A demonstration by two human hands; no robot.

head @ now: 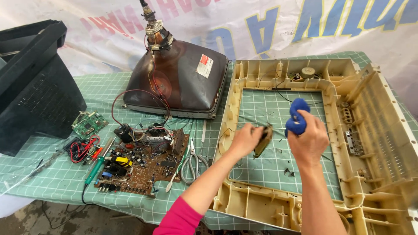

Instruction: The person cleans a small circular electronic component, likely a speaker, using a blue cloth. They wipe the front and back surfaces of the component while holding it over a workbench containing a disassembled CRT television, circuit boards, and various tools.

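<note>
We grip a small brown speaker [263,140] in our left hand [244,140], held above the cream plastic frame [283,204]; our right hand [308,141] clenches a blue cloth [298,118]. The speaker could slip and crack on the hard ribbed frame. Nearby lie a bristly circuit board [143,163] and steel scissors [194,162].

**Hidden, cropped, unclear**

My left hand [245,140] covers most of the dark flat part [263,140]; its kind is unclear. My right fingers hide part of the blue cloth [297,116]. Black TV back cover [32,82] and beige front frame [370,130] cut at edges.
</note>
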